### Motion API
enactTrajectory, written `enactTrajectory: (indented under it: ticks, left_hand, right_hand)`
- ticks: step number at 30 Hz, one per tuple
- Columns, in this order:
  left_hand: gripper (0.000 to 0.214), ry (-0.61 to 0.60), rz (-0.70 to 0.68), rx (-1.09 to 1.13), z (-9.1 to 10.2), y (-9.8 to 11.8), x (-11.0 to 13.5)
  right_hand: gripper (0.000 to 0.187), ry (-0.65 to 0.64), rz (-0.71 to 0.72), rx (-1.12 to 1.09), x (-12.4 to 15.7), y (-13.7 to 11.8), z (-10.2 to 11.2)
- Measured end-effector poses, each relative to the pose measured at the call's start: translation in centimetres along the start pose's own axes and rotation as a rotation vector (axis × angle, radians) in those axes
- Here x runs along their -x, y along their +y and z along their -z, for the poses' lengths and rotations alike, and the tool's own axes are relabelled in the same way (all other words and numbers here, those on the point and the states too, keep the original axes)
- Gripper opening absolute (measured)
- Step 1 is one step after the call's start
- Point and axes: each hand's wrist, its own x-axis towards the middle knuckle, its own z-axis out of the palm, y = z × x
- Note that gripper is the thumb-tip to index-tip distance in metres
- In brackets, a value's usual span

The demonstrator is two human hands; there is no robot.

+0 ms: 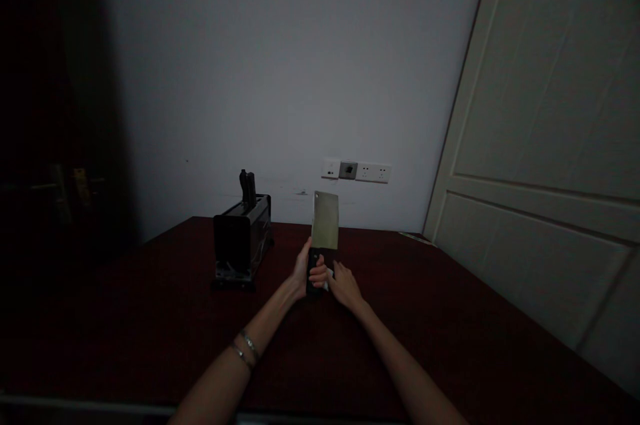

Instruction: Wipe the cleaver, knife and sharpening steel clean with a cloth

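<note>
My left hand point(303, 270) is wrapped round the black handle of a cleaver point(325, 220). The cleaver stands upright, its broad metal blade pointing up and its flat side towards me. Just to the right, my right hand point(346, 284) is close to the handle, fingers bent, with a small white cloth or tissue point(328, 279) at its thumb side. Most of that white piece is hidden by my hands. Left of my hands, a black knife block point(233, 242) rests on the table, and black knife handles point(247, 188) stick up from its top.
The dark red table point(310, 352) reaches back to a pale wall point(290, 65) with sockets point(373, 172). A white panelled door point(545, 145) borders the right side. Dark furniture or a doorway fills the far left, where little shows. The light is dim.
</note>
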Motion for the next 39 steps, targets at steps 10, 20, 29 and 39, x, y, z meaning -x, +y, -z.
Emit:
enactTrajectory:
  ticks: [10,20,29,39]
  left_hand:
    - [0.066,-0.212,-0.072,0.049,1.1,0.6,0.7]
    - [0.065,-0.272,-0.123,-0.019,2.0,0.8,0.9]
    - [0.068,-0.359,-0.014,0.01,2.9,0.4,0.5]
    - [0.071,-0.331,0.0,-0.018,2.0,-0.7,0.5]
  right_hand:
    - [0.045,-0.01,0.033,0.047,-1.3,0.4,-1.9]
    - [0.018,0.197,-0.122,-0.445,-3.2,2.3,1.4]
    - [0.06,0.583,-0.062,-0.76,-6.9,0.3,11.8]
    - [0.047,0.473,0.85,0.161,-7.7,-9.2,12.8]
